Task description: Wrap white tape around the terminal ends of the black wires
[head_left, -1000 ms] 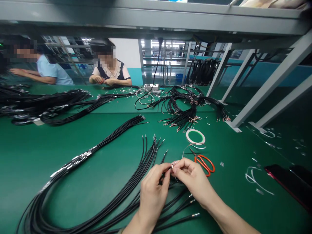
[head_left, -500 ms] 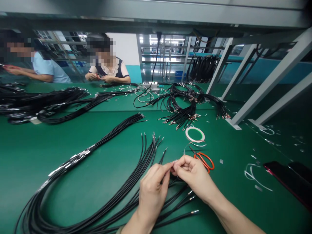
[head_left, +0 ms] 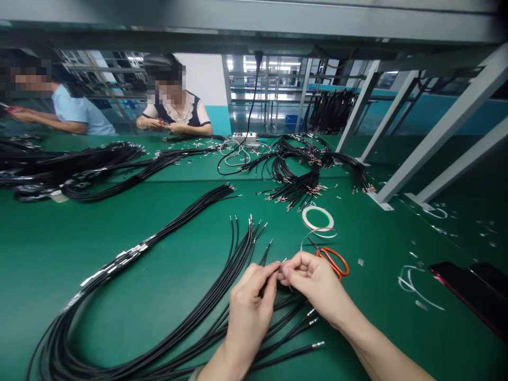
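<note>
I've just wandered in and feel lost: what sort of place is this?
Probably a factory workroom for cables: bundles of long black cables with metal tips lie along a flat green workbench, and a person in light blue and another in a dark top with pale sleeves work beyond it.

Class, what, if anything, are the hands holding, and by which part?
The left hand and right hand pinch what looks like a cable end, close to its shiny tip; the rest is hidden.

Above the bench (head_left: 138,301) are 1 left hand (head_left: 251,299) and 1 right hand (head_left: 317,283); on it, 1 pair of scissors (head_left: 326,256), 1 tape roll (head_left: 305,219), uncountable cables (head_left: 223,286); beyond its far edge, 2 co-workers (head_left: 180,112).
</note>
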Demonstrator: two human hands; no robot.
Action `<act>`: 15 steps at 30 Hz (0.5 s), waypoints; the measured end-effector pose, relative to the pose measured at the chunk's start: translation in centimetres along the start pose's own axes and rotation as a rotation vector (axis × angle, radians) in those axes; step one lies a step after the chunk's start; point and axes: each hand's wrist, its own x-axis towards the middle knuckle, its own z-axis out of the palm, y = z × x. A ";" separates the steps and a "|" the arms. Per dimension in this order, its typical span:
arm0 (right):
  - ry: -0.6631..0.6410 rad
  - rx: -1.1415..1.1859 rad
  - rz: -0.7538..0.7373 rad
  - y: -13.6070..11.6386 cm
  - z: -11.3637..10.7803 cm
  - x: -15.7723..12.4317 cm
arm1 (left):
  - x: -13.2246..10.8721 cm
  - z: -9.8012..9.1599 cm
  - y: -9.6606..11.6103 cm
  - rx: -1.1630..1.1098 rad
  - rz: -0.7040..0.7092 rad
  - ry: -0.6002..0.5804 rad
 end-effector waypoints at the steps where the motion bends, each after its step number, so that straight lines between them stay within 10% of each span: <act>1: 0.000 -0.004 -0.002 0.1 0.0 0.0 | 0.0 0.1 0.0 -0.022 -0.037 -0.001; 15: -0.004 0.001 0.028 0.1 0.3 0.1 | 1.2 0.4 0.0 -0.607 -0.624 -0.033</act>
